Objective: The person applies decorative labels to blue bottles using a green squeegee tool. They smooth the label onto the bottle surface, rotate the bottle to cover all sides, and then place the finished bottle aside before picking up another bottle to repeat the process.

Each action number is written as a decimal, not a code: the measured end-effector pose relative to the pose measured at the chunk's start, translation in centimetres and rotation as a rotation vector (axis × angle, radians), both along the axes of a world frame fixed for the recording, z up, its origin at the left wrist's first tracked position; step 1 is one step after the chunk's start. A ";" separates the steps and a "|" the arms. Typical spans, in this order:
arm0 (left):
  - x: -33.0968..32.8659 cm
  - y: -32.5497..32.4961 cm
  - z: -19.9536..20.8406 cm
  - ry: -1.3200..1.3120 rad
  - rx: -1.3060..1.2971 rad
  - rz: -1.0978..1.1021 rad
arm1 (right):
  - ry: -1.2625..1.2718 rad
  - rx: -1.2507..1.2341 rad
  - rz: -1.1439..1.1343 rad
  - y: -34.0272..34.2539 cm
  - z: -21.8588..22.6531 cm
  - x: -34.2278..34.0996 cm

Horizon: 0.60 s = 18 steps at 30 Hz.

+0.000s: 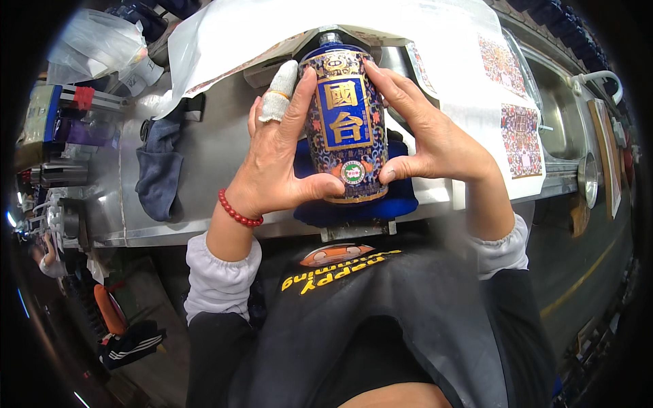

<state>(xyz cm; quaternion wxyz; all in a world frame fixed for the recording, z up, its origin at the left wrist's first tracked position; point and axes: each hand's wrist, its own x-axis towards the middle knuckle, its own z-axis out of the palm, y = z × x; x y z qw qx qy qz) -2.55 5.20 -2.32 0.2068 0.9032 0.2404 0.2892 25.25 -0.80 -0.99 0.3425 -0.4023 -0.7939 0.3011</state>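
A dark blue bottle (348, 160) with an ornate gold and multicoloured wrap lies on its back in front of me, its neck pointing away. My left hand (282, 146) grips its left side, thumb near the base and index fingertip near the shoulder. Grey-white cloth covers one finger of that hand. On the opposite side, my right hand (425, 129) presses index finger and thumb against the bottle's edge. Beneath the bottle is a blue pad (401, 204), partly hidden by it. What lies under my palms cannot be seen.
White decal sheets (469, 95) with ornate printed panels spread behind and to the right. A dark blue cloth (160, 173) lies on the steel table (218, 160) at left. Beyond are a plastic bag (92, 47), a metal sink (561, 129) and a white tap (605, 78).
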 end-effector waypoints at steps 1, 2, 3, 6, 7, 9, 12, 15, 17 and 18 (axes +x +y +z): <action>0.0 0.0 0.1 0.002 0.004 -0.003 | -0.002 0.001 0.001 0.0 0.0 0.0; 0.0 0.0 0.1 0.005 0.007 -0.003 | -0.005 0.003 0.002 0.0 0.0 0.0; 0.0 0.0 0.2 0.009 0.011 -0.003 | -0.006 0.005 0.003 0.0 0.0 0.0; 0.0 0.0 0.3 0.021 0.000 -0.003 | -0.010 0.015 0.007 0.0 0.1 0.0; -0.1 0.0 0.3 0.026 -0.007 -0.003 | -0.013 0.020 0.009 0.0 0.0 0.1; -0.1 0.0 0.3 0.032 -0.012 -0.005 | -0.039 0.025 0.005 0.0 -0.1 0.2; -0.1 0.0 0.2 0.039 -0.004 -0.008 | -0.058 0.019 0.016 0.0 -0.3 0.3; -0.1 0.0 0.2 0.051 -0.014 -0.017 | -0.055 0.020 0.031 0.1 -0.4 0.4; -0.2 0.0 0.3 0.064 -0.027 -0.012 | -0.059 0.010 0.041 0.2 -0.3 0.4; -0.2 -0.1 0.3 0.071 -0.027 -0.004 | -0.067 0.000 0.044 0.2 -0.2 0.4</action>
